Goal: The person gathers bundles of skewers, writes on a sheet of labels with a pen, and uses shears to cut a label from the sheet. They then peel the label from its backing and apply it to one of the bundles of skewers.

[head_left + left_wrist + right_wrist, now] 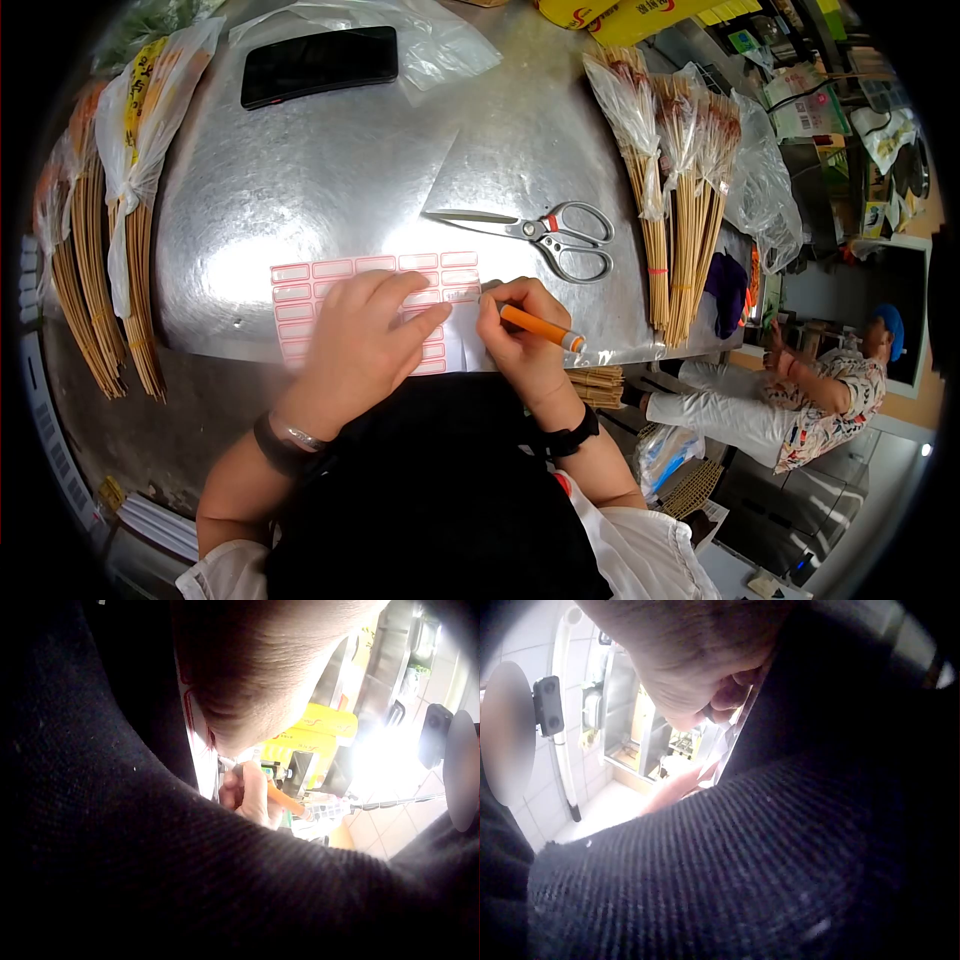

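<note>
A sheet of red-bordered labels (293, 311) lies at the near edge of the metal table in the head view. My left hand (362, 335) rests on it with fingers spread, covering much of its middle. My right hand (522, 340) grips an orange marker pen (540, 328), its rear end pointing right and toward me. The writing tip is hidden by the fingers, which are close to the sheet's right side. Small dark marks show on a label by those fingers. In the left wrist view, the marker pen (285, 801) slants out from the right hand.
Scissors (545, 232) lie partly spread beyond the right hand. A black phone (320, 65) lies at the far left by a plastic bag. Bundles of skewers stand at left (140, 200) and right (685, 220). A person in a blue cap (835, 400) is at the right.
</note>
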`<state>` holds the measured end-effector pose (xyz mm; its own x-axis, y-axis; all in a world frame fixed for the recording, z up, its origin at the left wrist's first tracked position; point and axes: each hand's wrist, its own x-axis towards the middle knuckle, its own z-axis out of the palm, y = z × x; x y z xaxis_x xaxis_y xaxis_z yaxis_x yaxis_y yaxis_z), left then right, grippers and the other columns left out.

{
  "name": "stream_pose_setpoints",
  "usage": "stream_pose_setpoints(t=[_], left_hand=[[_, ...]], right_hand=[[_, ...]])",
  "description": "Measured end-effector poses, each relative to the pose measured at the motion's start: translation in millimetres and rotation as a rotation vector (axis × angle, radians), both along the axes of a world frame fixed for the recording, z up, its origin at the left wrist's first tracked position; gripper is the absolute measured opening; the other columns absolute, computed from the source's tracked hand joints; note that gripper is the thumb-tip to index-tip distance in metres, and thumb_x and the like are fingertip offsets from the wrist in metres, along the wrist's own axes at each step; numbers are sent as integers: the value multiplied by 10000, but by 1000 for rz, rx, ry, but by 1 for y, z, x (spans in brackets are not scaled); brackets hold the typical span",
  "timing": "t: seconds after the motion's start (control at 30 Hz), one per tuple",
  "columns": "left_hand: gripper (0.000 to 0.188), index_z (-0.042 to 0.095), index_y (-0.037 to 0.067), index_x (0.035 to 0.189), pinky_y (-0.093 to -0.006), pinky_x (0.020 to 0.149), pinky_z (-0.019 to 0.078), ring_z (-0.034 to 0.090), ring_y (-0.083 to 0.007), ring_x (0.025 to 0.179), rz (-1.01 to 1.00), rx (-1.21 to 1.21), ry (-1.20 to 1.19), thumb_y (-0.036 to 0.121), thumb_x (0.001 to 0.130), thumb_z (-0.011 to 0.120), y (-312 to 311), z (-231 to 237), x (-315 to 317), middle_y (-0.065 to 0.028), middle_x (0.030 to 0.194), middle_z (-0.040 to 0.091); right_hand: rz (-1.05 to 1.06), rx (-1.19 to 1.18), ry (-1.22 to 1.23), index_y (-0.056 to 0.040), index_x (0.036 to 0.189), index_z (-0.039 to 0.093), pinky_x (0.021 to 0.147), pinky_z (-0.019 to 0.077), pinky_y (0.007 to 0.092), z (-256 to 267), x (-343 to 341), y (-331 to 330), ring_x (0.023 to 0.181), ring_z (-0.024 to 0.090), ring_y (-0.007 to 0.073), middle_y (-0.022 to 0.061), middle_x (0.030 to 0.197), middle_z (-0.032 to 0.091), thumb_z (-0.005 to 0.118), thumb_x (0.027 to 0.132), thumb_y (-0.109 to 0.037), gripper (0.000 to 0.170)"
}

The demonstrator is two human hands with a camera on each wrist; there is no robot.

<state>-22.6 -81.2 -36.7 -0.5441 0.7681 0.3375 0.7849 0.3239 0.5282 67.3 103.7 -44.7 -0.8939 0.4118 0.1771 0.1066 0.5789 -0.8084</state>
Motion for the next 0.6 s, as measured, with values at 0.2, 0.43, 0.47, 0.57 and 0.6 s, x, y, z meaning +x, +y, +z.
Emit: stream_pose_setpoints(t=[0.2,0.43,0.47,0.57,0.6], left_hand=[[431,715,177,1103,-392,867,434,541,-251,1051,6,5,-1,53,691,690,0,1,0,-43,1158,588],[430,718,178,1100,-394,865,436,543,-253,1049,7,5,2,55,688,692,0,0,0,-47,1157,590],[431,718,178,1100,-394,864,436,543,-254,1048,6,4,4,56,688,692,0,0,0,-47,1157,589],[434,717,180,1102,-394,864,436,543,-253,1046,5,4,2,57,686,692,0,-1,0,-47,1156,589],[434,716,180,1102,-394,863,436,543,-253,1045,5,5,1,57,686,692,0,0,0,-47,1156,589]], right_hand=[[7,-15,1,-34,817,607,469,461,239,1,0,0,491,571,121,49,657,618,730,799,-59,127],[1,-18,33,-31,813,607,470,465,236,0,-1,-1,497,578,121,50,664,621,728,795,-47,123],[6,-9,26,-30,812,606,471,466,236,1,-1,-1,497,578,121,50,664,621,726,795,-45,122],[10,9,21,-31,807,602,472,467,236,1,0,0,495,577,121,50,662,620,722,795,-41,121],[9,13,23,-31,805,601,472,467,236,0,0,0,494,577,121,50,661,619,720,795,-40,120]])
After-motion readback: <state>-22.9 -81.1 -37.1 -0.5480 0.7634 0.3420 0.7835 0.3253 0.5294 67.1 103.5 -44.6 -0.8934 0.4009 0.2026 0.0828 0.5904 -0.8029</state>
